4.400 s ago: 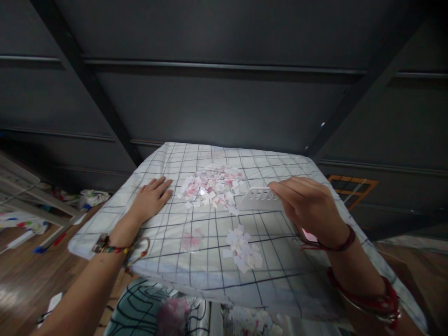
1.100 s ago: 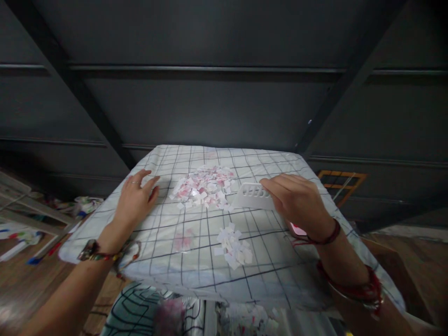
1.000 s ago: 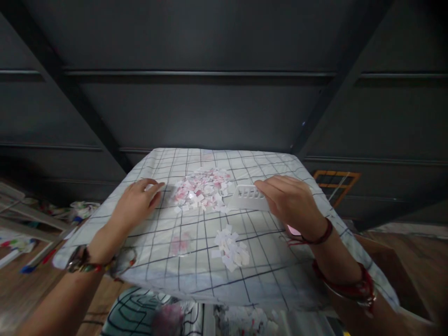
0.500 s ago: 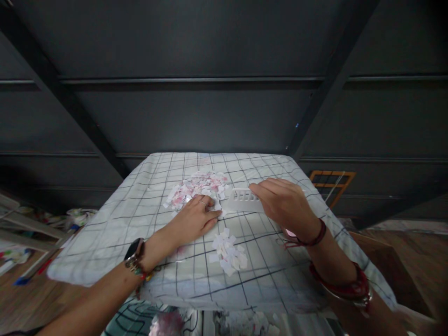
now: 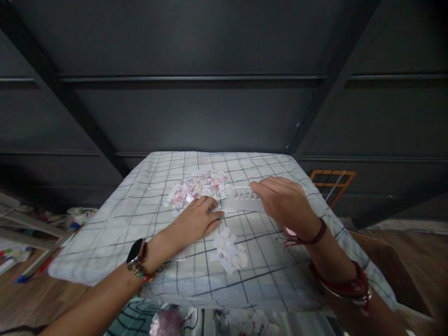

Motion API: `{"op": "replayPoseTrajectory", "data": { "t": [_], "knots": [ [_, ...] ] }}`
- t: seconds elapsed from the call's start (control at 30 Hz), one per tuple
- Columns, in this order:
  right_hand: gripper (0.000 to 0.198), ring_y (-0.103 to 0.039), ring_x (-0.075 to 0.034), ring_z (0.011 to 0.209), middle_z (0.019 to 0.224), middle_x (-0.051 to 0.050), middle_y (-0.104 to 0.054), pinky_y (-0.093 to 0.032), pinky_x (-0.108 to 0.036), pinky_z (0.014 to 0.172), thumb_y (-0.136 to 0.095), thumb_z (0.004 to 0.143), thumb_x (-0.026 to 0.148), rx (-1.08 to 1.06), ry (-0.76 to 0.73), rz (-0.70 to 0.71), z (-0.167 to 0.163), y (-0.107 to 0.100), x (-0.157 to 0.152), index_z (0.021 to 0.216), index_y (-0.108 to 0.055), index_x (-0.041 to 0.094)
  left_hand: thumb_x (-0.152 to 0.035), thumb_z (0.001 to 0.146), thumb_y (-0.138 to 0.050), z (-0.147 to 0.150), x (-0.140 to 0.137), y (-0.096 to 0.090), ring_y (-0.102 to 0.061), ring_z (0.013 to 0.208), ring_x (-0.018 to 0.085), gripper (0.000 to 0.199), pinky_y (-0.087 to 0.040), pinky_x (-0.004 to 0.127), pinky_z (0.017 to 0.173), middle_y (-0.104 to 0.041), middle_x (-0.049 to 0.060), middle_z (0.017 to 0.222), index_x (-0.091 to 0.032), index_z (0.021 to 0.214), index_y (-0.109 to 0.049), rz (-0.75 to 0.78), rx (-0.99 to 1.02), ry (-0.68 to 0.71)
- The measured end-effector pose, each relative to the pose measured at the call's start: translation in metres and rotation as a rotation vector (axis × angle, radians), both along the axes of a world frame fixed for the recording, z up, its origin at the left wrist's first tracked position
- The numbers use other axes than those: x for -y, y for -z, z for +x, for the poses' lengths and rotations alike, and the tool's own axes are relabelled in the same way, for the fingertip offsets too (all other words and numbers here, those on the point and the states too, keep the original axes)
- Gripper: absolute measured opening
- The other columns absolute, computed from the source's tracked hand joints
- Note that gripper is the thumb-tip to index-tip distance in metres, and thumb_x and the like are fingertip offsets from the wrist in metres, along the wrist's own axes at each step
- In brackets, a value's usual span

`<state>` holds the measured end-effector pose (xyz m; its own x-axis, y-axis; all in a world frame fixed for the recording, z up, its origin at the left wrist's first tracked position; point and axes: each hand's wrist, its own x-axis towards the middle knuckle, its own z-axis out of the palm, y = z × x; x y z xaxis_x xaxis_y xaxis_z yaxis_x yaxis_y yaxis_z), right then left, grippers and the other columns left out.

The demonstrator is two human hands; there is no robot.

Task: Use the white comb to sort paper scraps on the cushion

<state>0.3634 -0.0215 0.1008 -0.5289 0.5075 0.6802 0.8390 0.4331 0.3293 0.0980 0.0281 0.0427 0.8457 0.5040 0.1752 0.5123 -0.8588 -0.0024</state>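
My right hand (image 5: 285,200) grips a white plastic basket (image 5: 245,199) with a row of slots along its side. It stands tilted on the checked cloth, and its far end is hidden behind my fingers. My left hand (image 5: 198,217) lies at the near right edge of a pile of white and pink paper scraps (image 5: 196,186). Its fingers are spread over the scraps beside the basket's left end, touching them. Closer to me lies a smaller heap of white paper scraps (image 5: 229,252).
A white cloth with dark grid lines (image 5: 266,280) covers the table, which meets a dark panelled wall (image 5: 196,116). Partly under my right wrist is a pink object (image 5: 290,232). A cardboard box (image 5: 388,270) stands right of the table, a white rack (image 5: 21,233) at left.
My left hand has shifted slightly right and toward me, its fingers changing position at the pile's edge. My right hand and the basket stay almost where they were.
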Motion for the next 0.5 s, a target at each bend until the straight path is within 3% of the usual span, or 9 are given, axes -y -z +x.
{"op": "replayPoseTrajectory", "data": {
  "t": [0.27,0.5],
  "knots": [
    [0.033,-0.057,-0.016,0.068,0.067,-0.001,-0.068,-0.039,-0.029,0.069,-0.048,0.089,0.0,-0.026,0.022,-0.022,0.0014,0.0047,-0.003,0.085,-0.075,0.02,-0.036,0.107,-0.047,-0.0013,0.0005,-0.0058,-0.055,0.111,0.026,0.034,-0.05,0.043,0.099,-0.064,0.01,0.118,-0.025,0.123,-0.075,0.014,-0.033,0.023],
    [0.034,-0.056,-0.016,0.069,0.068,-0.002,-0.068,-0.039,-0.03,0.068,-0.048,0.09,0.001,-0.066,0.006,-0.044,0.0008,0.0059,-0.0025,0.084,-0.075,0.02,-0.04,0.109,-0.041,-0.005,0.0001,-0.0076,-0.059,0.108,0.024,0.04,-0.052,0.043,0.098,-0.065,0.01,0.116,-0.025,0.127,-0.072,-0.078,0.086,0.044]
  ]
}}
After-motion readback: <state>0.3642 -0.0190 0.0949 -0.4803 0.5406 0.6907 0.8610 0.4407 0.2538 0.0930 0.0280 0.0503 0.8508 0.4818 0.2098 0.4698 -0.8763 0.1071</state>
